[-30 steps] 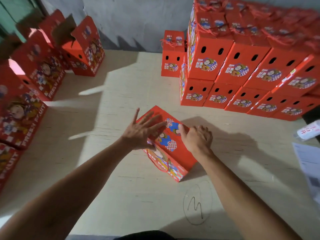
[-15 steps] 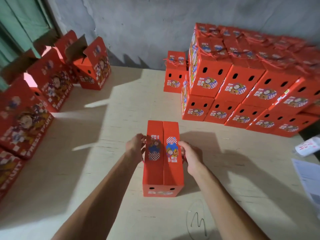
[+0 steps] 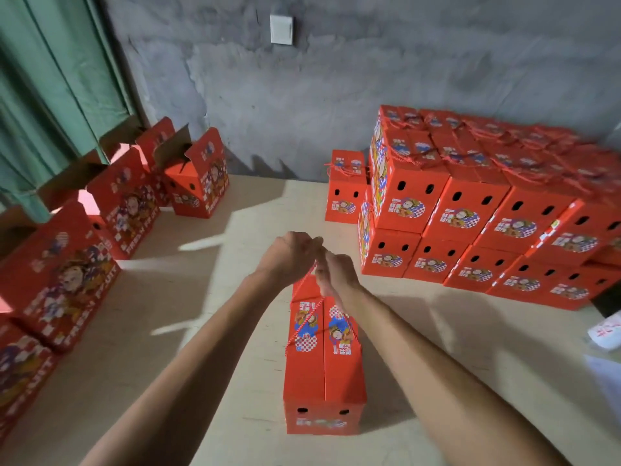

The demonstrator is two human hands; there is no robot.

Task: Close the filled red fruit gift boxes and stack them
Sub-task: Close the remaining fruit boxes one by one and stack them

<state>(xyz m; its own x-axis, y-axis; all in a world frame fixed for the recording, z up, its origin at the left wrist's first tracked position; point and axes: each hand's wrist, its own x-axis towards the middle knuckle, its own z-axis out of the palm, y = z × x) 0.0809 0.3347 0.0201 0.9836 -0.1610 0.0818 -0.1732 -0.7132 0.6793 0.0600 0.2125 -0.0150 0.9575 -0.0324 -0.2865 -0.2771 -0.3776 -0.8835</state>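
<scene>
A closed red fruit gift box (image 3: 324,371) stands upright on the pale table (image 3: 235,264) in front of me, its two top flaps meeting in the middle. Its red cord handles (image 3: 304,322) run up from the lid to my hands. My left hand (image 3: 290,252) and my right hand (image 3: 334,275) are held together above the far end of the box, fingers pinched on the cords. A two-layer stack of closed red boxes (image 3: 470,216) fills the right rear of the table.
Several open red boxes (image 3: 198,183) with raised flaps line the left side, the nearest one (image 3: 64,277) large at the left edge. One single closed box (image 3: 346,188) stands beside the stack. White papers (image 3: 608,327) lie at the right edge. A green curtain (image 3: 50,79) hangs at left.
The box was lying tilted under my hands, then was set upright with both hands on its sides. Now both hands have risen above it and pulled the cord handles up together.
</scene>
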